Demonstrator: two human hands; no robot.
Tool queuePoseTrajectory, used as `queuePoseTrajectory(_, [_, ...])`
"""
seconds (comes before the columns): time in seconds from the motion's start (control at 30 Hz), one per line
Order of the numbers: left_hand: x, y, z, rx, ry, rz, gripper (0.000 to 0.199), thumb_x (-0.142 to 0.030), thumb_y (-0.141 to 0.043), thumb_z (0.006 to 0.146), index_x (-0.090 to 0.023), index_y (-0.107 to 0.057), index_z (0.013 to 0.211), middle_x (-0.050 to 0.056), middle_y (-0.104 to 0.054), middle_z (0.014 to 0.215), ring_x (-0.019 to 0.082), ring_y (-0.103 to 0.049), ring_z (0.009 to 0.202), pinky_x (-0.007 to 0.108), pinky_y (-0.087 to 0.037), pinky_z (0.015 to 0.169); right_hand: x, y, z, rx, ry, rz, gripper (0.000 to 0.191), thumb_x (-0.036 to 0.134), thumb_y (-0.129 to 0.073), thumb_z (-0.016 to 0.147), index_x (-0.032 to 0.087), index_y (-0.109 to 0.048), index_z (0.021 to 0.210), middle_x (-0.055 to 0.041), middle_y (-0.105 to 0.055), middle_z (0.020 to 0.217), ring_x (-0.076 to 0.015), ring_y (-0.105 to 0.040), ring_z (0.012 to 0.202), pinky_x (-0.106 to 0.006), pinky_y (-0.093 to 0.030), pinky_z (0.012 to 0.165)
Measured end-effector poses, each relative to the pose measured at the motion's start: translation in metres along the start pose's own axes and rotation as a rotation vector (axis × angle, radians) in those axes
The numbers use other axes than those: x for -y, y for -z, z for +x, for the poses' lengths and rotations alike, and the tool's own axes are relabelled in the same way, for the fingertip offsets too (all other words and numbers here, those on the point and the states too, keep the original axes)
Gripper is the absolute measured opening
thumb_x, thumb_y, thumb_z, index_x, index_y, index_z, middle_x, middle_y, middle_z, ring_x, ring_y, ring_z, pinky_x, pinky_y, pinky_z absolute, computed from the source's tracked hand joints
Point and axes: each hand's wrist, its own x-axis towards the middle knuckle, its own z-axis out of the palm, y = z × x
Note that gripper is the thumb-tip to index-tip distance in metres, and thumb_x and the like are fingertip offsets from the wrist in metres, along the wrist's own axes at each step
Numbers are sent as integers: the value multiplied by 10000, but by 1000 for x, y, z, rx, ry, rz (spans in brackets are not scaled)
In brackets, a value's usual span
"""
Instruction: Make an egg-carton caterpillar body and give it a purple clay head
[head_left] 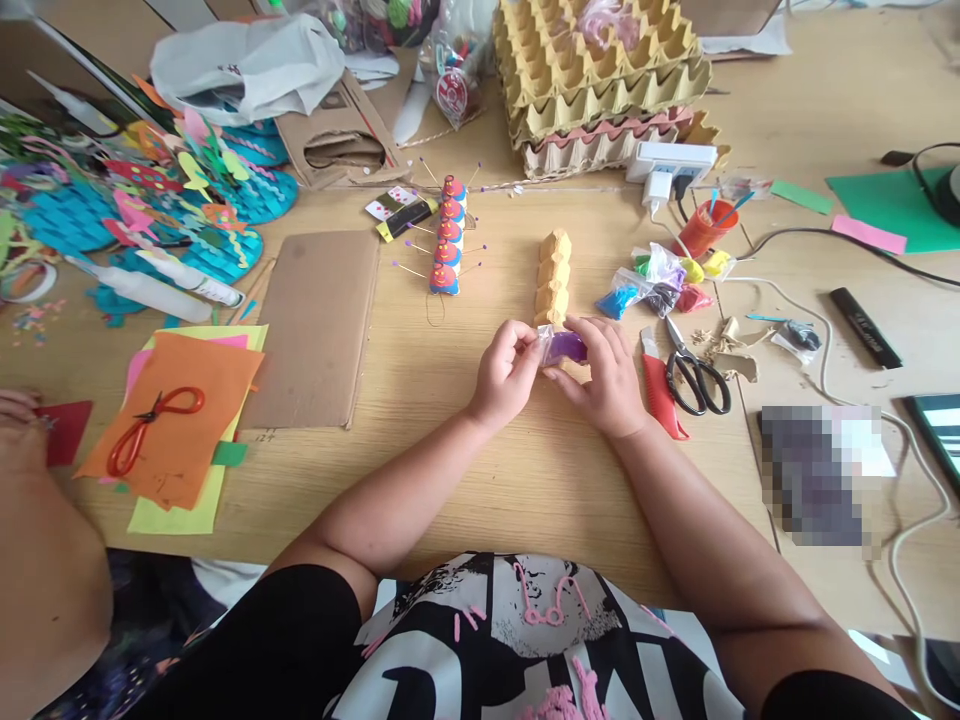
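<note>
A small see-through bag of purple modelling clay [567,348] is between my hands, over the table. My left hand [508,372] pinches the bag's plastic end, and my right hand [606,378] grips the purple end between thumb and fingers. Just beyond them lies a yellow strip of egg carton [553,272], its near end partly hidden by my fingers. Farther left stands a painted egg-carton caterpillar [448,238] in red, blue and white, with thin sticks poking out at its sides. Right of my right hand are a red-handled cutter [660,395] and black-handled scissors [696,378].
Bagged coloured clay [652,280] and an orange cup [705,228] sit at the right, near a power strip [671,160] and cables. Egg trays [600,90] are stacked behind. Left are cardboard [315,330], orange sheet [176,430] and another person's arm [45,540].
</note>
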Motion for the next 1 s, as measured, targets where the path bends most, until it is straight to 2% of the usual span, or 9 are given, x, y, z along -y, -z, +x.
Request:
queuePoseTrajectory(0.1, [2,-1,2,2,73,-108,440,-643,-654,1008,-222,-578,908,-12,-598,815,127,-567,758,265,-471,744,-4,0,-2,57,-55,-32,549,458,-659,1050,266,-516,1544,-145,-721,1255,-339,-686,1123,-547,-566,990])
queuePoseTrajectory(0.23, [3,-3,3,-30,103,-129,475,-671,-696,968,-217,-585,886,-15,-610,810,119,-570,747,257,-475,745,-5,2,-1,70,-39,-8,397,472,-652,1055,247,-627,1381,-129,-729,1156,-305,-685,1019,-490,-574,906])
queuePoseTrajectory(0.33, [3,-2,4,-46,54,-58,419,-631,-696,986,-224,-618,925,-3,-654,854,132,-611,787,270,-494,766,-7,3,-1,38,-31,23,329,495,-618,1069,243,-650,1277,-117,-732,1105,-290,-682,978,-464,-573,862])
queuePoseTrajectory(0.47, [1,2,6,-48,-131,177,305,-541,-709,1004,-240,-745,978,58,-723,1057,203,-670,1083,374,-514,1036,-10,1,-1,2,-74,69,285,513,-574,1086,249,-644,1169,-102,-732,1048,-277,-676,940,-448,-563,837])
queuePoseTrajectory(0.53, [2,4,6,-45,-162,230,288,-528,-718,1001,-254,-804,1016,78,-726,1154,228,-655,1198,414,-487,1137,-11,0,-2,-10,-101,99,276,521,-573,1085,253,-627,1125,-94,-730,1021,-268,-674,919,-436,-555,824])
queuePoseTrajectory(0.63, [4,5,5,-24,-157,223,312,-547,-720,994,-289,-848,1114,89,-718,1277,244,-619,1296,425,-480,1179,-11,1,-2,-17,-125,155,295,545,-539,1096,257,-595,1063,-77,-720,960,-250,-666,868,-408,-538,780])
queuePoseTrajectory(0.73, [5,5,5,45,-144,201,339,-583,-714,985,-322,-860,1144,83,-710,1363,252,-588,1350,442,-458,1215,-8,4,-1,16,-178,204,361,583,-460,1114,259,-570,999,-60,-706,893,-233,-648,809,-385,-515,734])
queuePoseTrajectory(0.87, [4,3,4,98,-105,147,355,-612,-755,943,-329,-868,1124,82,-709,1394,258,-578,1376,468,-424,1254,-5,7,0,41,-225,261,430,609,-418,1119,255,-556,918,-49,-697,835,-219,-630,759,-377,-498,726])
queuePoseTrajectory(1.0, [4,0,3,98,4,11,369,-642,-814,879,-304,-879,1013,84,-706,1381,264,-598,1372,468,-437,1248,1,7,1,32,-243,320,425,588,-431,1121,253,-573,903,-44,-691,826,-210,-621,741,-378,-501,732])
